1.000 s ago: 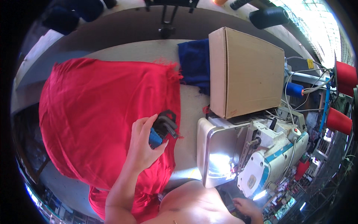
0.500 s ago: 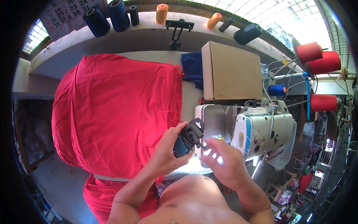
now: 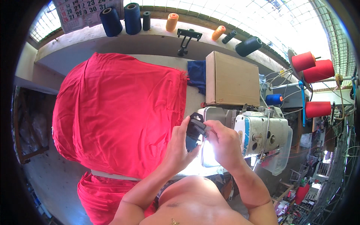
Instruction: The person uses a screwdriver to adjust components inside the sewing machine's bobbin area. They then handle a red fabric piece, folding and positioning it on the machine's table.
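Observation:
Between my hands, over the front edge of the sewing table, is a small black package [image 3: 195, 126] with a hang hole in its top tab and a dark teal lower part. Fingers and thumb of my left hand [image 3: 177, 147] grip it from the left side. My right hand [image 3: 224, 141] pinches a dark, narrow part of it at the right edge; the fingertips partly cover that part. What kind of item the package carries I cannot make out. Red cloth [image 3: 120, 116] is spread in a thick pile just left of my left hand.
A white sewing machine [image 3: 258, 133] stands right of my hands, with a cardboard box [image 3: 232, 78] behind it. More red cloth [image 3: 105, 197] hangs below the table. Thread cones [image 3: 133, 18] and a black phone holder [image 3: 188, 35] line the back ledge. Red cones [image 3: 318, 71] sit at the right.
My right hand has moved up and closed on the right edge of the black package; before, its fingers were lower and more apart. The package has turned slightly. The whole view has shifted a little.

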The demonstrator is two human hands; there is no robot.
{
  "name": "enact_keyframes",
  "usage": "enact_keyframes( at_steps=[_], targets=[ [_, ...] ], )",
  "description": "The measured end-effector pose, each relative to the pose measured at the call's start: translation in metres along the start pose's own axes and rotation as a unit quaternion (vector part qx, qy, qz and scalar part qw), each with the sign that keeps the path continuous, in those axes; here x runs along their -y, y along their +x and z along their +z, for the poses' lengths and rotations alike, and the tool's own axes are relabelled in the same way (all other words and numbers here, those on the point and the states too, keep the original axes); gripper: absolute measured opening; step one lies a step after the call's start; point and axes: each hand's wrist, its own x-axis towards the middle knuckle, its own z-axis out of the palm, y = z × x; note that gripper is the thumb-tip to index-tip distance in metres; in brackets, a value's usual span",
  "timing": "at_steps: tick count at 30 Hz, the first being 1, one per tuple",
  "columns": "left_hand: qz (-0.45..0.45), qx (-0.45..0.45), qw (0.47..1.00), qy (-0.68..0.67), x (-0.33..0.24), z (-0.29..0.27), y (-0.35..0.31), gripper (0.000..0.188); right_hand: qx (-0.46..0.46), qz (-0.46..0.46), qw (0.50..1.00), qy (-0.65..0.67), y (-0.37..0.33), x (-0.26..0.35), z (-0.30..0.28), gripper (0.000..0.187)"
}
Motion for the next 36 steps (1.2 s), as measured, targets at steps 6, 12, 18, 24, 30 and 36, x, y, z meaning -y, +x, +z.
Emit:
enact_keyframes(
  at_steps=[6, 12, 18, 24, 30, 36],
  targets=[
    [-0.038, -0.011, 0.999, -0.015, -0.002, 0.003, 0.01, 0.085, 0.039, -0.04, 0.998, 0.006, 0.005, 0.001, -0.002, 0.024],
    [-0.027, 0.018, 0.999, 0.015, -0.001, -0.001, 0.013, 0.086, 0.006, 0.024, 1.0, 0.01, 0.012, 0.0, -0.006, 0.02],
    [-0.011, 0.026, 0.999, 0.035, -0.007, 0.001, 0.015, 0.082, -0.093, 0.059, 0.994, 0.013, 0.04, 0.004, -0.039, 0.017],
    [-0.08, -0.007, 0.992, 0.1, 0.03, -0.006, 0.017, 0.072, -0.273, 0.016, 0.962, 0.011, 0.068, 0.028, -0.14, 0.018],
    [-0.061, -0.025, 0.935, 0.349, 0.087, -0.03, 0.054, 0.067, -0.135, -0.009, 0.961, -0.241, 0.1, -0.008, -0.159, 0.024],
    [-0.09, 0.049, 0.896, 0.433, 0.068, -0.047, 0.076, 0.071, -0.052, -0.103, 0.901, -0.418, 0.124, -0.069, -0.142, 0.017]
  ],
)
